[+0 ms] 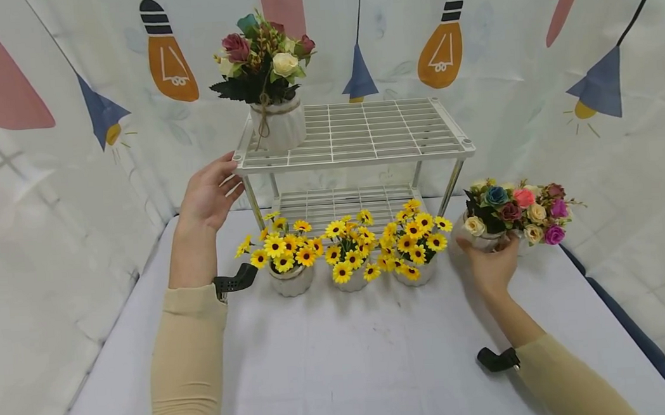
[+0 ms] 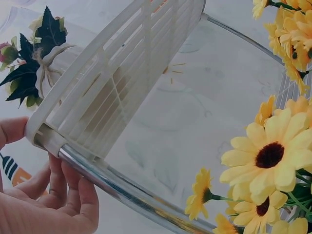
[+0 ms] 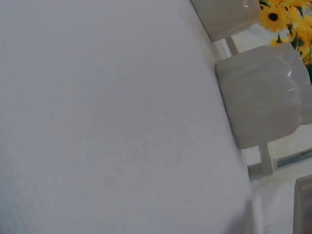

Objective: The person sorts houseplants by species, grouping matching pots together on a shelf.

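Observation:
A white two-tier wire shelf [image 1: 358,163] with metal posts stands at the back of the table. My left hand [image 1: 208,193] holds its upper tier's left front corner, thumb on the outside and fingers bent below it by the post [image 2: 105,173]. Toward the right edge of the table, my right hand [image 1: 493,267] grips a white flower pot [image 1: 483,243] of mixed roses, fingers and thumb around its side. More blooms [image 1: 539,214] crowd beside it, hiding what stands behind. Another rose pot [image 1: 282,127], tied with twine, sits on the upper tier's left end.
Three white pots of yellow daisy-like flowers stand in a row before the shelf: left pot [image 1: 291,283], middle pot [image 1: 353,279], right pot [image 1: 417,275]. The white-covered table [image 1: 342,359] extends toward me. A curtain [image 1: 312,63] printed with lamps hangs behind.

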